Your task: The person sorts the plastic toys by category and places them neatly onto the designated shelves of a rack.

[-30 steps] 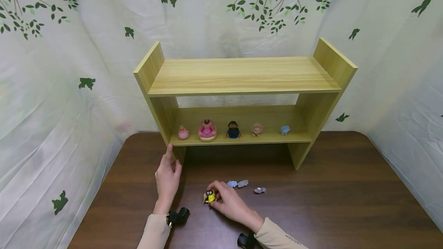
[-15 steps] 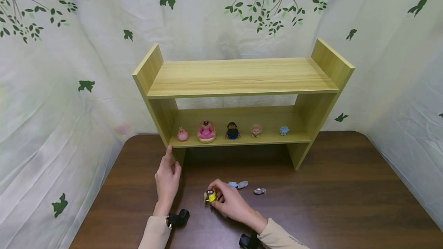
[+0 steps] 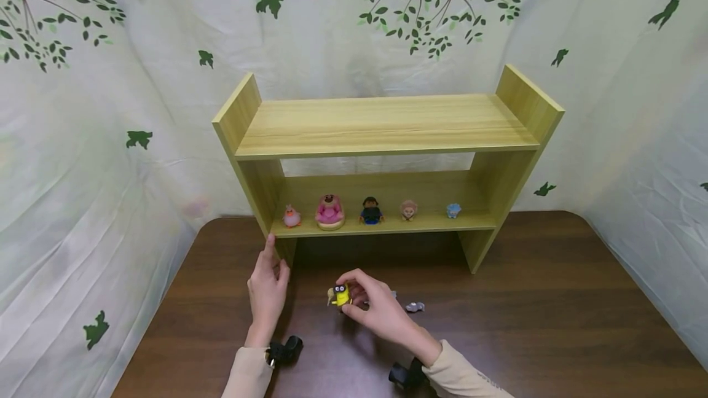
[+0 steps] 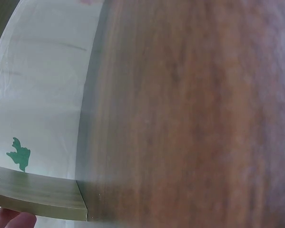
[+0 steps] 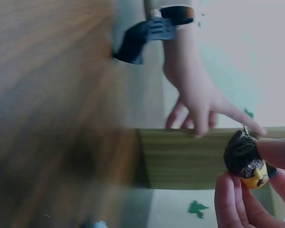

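My right hand pinches a small yellow toy figure with a dark head and big white eyes between thumb and fingers, over the table in front of the shelf. Its dark textured back faces the right wrist camera. My left hand rests at the front edge of the shelf's left side panel, index finger stretched out along it. On the middle board of the wooden shelf stand a pink bird figure, a pink bear figure, a dark-clothed figure and others.
A tan-faced figure and a small blue figure stand farther right on the middle board. A small grey piece lies on the brown table, right of my right hand. A leaf-printed cloth hangs behind.
My right hand has carried the yellow figure up and toward the shelf, slightly right, and now covers most of the small blue and grey pieces. My left hand stays at the side panel.
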`<action>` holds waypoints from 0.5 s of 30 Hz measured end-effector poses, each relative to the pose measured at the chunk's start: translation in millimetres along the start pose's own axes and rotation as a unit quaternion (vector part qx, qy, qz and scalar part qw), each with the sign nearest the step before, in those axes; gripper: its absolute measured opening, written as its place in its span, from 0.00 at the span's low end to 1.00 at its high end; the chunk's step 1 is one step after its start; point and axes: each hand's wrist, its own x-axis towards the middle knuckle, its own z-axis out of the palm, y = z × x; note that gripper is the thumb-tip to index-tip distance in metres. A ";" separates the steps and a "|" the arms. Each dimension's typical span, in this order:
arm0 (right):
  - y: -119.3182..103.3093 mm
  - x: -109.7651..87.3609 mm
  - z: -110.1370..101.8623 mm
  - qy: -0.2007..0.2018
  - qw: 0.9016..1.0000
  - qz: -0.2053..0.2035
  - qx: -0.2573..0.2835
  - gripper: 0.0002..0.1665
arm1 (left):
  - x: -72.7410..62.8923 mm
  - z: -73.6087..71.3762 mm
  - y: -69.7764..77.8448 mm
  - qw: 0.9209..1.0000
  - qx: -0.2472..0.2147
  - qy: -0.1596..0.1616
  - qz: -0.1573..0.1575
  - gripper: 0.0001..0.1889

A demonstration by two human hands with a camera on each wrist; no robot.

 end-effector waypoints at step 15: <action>-21.2 7.8 -26.0 0.041 0.998 -0.035 0.022 0.23 | -0.9 -0.7 0.3 1.000 -0.003 -0.003 -0.003 0.45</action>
